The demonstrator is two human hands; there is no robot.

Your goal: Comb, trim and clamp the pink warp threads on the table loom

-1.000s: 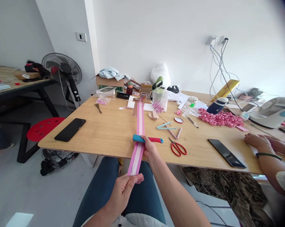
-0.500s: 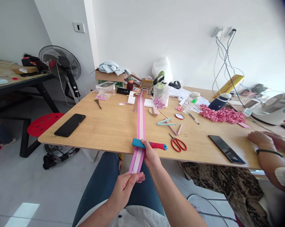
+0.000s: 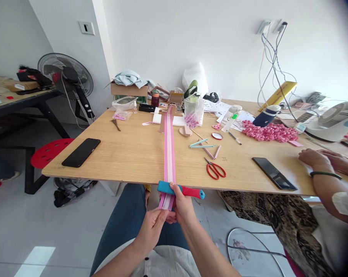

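Note:
A long band of pink and white paper strips (image 3: 169, 146) runs from the far side of the wooden table (image 3: 127, 154) to me, past its near edge. My left hand (image 3: 152, 227) pinches the near end of the strips, fingers closed. My right hand (image 3: 183, 206) grips a blue and red handled tool (image 3: 181, 189) that lies across the strips just off the table edge, close to my left hand.
Red scissors (image 3: 215, 169), two black phones (image 3: 81, 152) (image 3: 274, 179), a pile of pink pieces (image 3: 269, 132), a plastic bag (image 3: 193, 113), boxes and a white fan (image 3: 332, 125) lie on the table. Another person's hands (image 3: 321, 159) rest at the right. A red stool (image 3: 48, 152) and a standing fan (image 3: 66, 79) stand left.
My right hand has slid the blue and red tool along the strips toward me, from on the table to past its edge, closing on my left hand. The camera tilted slightly.

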